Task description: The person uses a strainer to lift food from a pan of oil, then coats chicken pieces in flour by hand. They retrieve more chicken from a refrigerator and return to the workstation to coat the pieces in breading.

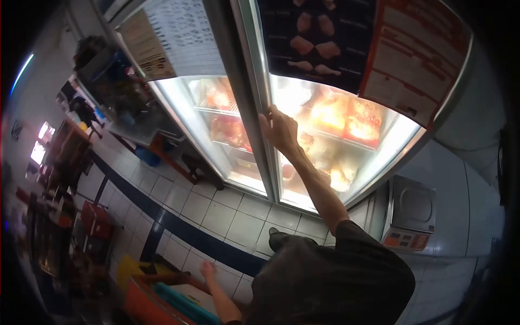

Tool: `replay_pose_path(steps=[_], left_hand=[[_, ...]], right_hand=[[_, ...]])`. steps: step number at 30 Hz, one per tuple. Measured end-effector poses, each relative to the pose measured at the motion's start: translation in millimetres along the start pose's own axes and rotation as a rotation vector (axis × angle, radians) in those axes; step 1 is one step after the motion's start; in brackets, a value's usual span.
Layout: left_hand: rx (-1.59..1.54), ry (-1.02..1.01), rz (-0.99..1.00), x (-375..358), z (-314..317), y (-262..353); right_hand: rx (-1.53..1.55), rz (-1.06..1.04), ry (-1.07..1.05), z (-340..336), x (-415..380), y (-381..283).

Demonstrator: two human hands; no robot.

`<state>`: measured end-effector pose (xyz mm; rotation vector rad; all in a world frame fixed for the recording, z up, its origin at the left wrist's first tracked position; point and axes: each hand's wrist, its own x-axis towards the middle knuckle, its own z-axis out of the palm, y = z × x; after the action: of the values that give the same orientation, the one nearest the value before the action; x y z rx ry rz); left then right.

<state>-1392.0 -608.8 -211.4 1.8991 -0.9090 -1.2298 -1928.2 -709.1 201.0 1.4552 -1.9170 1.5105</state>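
A tall lit display fridge with glass doors stands in front of me. My right hand (281, 130) reaches up to the inner edge of the right fridge door (264, 81), its fingers curled round the frame. Behind the glass, packs of what looks like raw meat or chicken (363, 122) lie on wire shelves, washed out by the light. Lower down, my left hand (208, 269) hangs over the floor near an orange bin or crate (149, 300). It is blurred, and its fingers do not show clearly.
A dark poster (317, 40) of chicken cuts and a red sheet (414, 59) cover the upper glass. A scale (411, 208) sits at the right. To the left are a metal table (132, 130) and a red box (97, 219). The floor is white tile (216, 219) with a dark band.
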Motion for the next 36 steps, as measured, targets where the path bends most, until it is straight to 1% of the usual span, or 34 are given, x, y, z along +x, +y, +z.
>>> replay_pose_path(steps=[1, 2, 3, 4, 6, 8, 10, 11, 12, 14, 15, 16, 17, 18, 19, 20, 21, 22, 23, 24, 26, 27, 28, 29, 30, 31, 32, 33, 34, 35, 36], left_hand=[[-0.105, -0.014, -0.103, 26, 8, 56], [-0.146, -0.003, -0.027, 52, 23, 100], [-0.172, 0.006, 0.046, 71, 25, 135], [-0.125, -0.012, 0.054, 82, 28, 167], [-0.062, -0.05, 0.147, 98, 65, 217], [-0.11, -0.257, 0.111, 112, 94, 245], [-0.009, -0.343, 0.11, 99, 134, 282], [0.04, -0.475, 0.174, 102, 157, 289], [0.099, -0.604, 0.228, 107, 171, 292], [0.214, -0.946, 0.484, 125, 207, 302], [0.256, -0.972, 0.591, 108, 217, 321], [0.275, -0.991, 0.723, 87, 228, 347], [0.271, -1.038, 0.761, 80, 241, 358], [0.268, -1.079, 0.806, 73, 252, 368], [0.203, -1.105, 0.862, 60, 265, 378], [0.203, -1.192, 0.802, 40, 275, 394], [0.157, -1.294, 0.797, 19, 286, 406], [0.079, -1.398, 0.849, 3, 304, 409], [0.113, -1.46, 0.894, -18, 317, 419], [0.136, -1.536, 0.931, -46, 322, 439], [0.034, -1.605, 0.991, -86, 355, 444], [0.083, -1.613, 1.032, -108, 365, 458], [-0.008, -1.611, 1.063, -122, 394, 452], [-0.11, -1.579, 1.19, -137, 421, 456], [-0.066, -1.384, 1.309, -145, 457, 451], [-0.032, -1.177, 1.421, -156, 490, 449], [-0.121, -1.129, 1.368, -168, 500, 465], [0.058, -0.894, 1.398, -172, 530, 458], [0.435, -1.167, 1.215, -180, 521, 498], [0.359, -0.873, 1.301, -176, 571, 469], [0.518, -1.247, 1.068, -196, 520, 522]], right_hand=[[-0.016, 0.081, -0.036, 5, 6, -7], [-0.019, 0.164, -0.059, 14, 15, -13], [-0.045, 0.18, -0.019, 22, 17, -17], [-0.058, 0.227, -0.003, 31, 13, -16], [-0.096, 0.172, 0.1, 39, 17, -16], [-0.113, 0.191, 0.157, 41, 18, -26], [-0.176, 0.221, 0.171, 50, 16, -28], [-0.173, 0.216, 0.246, 56, 15, -33], [-0.205, 0.239, 0.246, 61, 13, -36], [-0.275, 0.296, 0.286, 69, 11, -41], [-0.224, 0.389, 0.248, 69, 8, -47], [-0.212, 0.357, 0.27, 71, 1, -53], [-0.194, 0.294, 0.302, 72, -5, -56], [-0.225, 0.294, 0.318, 74, -17, -61], [-0.24, 0.245, 0.29, 66, -31, -78], [-0.292, 0.066, 0.415, 65, -50, -78], [-0.242, 0.4, 0.359, 55, -84, -95], [-0.192, 0.542, 0.396, 47, -112, -106], [-0.052, 0.596, 0.487, 39, -130, -123], [0.034, 0.57, 0.703, 38, -172, -115], [-0.692, 0.609, 0.916, 33, -229, -110], [-0.73, 0.712, 0.917, 24, -267, -103], [-0.735, 0.861, 0.808, 15, -314, -95], [-0.745, 1.032, 0.663, 6, -364, -88], [-0.785, 1.172, 0.456, 2, -417, -81], [-0.854, 1.225, 0.218, 0, -471, -76], [-0.995, 1.119, -0.065, 1, -531, -71], [-1.299, 0.692, -0.339, 6, -585, -69], [-0.924, 1.256, -0.247, 3, -575, -80], [-0.453, 1.757, -0.134, 7, -554, -105], [-0.444, 1.765, -0.13, 4, -533, -119]])
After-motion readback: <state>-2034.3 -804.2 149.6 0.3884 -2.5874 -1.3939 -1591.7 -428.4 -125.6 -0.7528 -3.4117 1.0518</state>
